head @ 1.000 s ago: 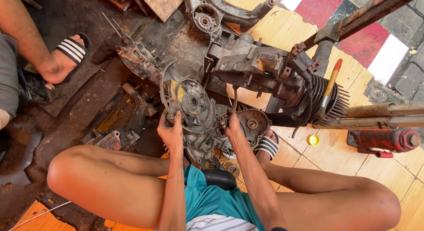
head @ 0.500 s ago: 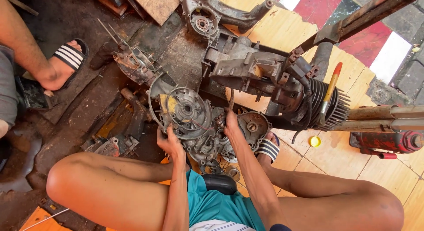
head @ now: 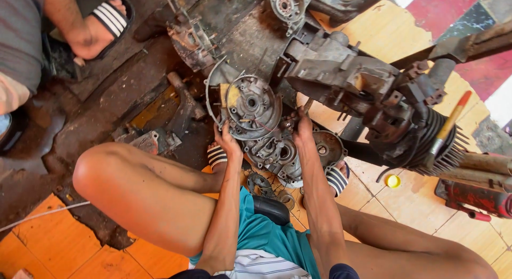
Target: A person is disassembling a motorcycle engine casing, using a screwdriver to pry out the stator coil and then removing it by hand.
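A greasy grey engine case (head: 266,146) lies on the floor between my feet. My left hand (head: 226,139) grips the lower edge of its round stator plate (head: 250,106), which is tilted up. On the right side of the case my right hand (head: 304,127) presses on a small metal part beside a round bearing seat (head: 326,148). A larger engine block with a finned cylinder (head: 426,140) stands just beyond my right hand.
A screwdriver with an orange and yellow handle (head: 447,124) rests on the cylinder fins. A small yellow cap (head: 393,181) lies on the tiles, a red jack (head: 480,196) at the right edge. Another person's sandalled foot (head: 98,31) is at top left. Loose dirty engine parts (head: 189,36) lie behind.
My view has shifted a little. My left hand slid lower along the stator plate's rim. My right hand stays on the case's right side.
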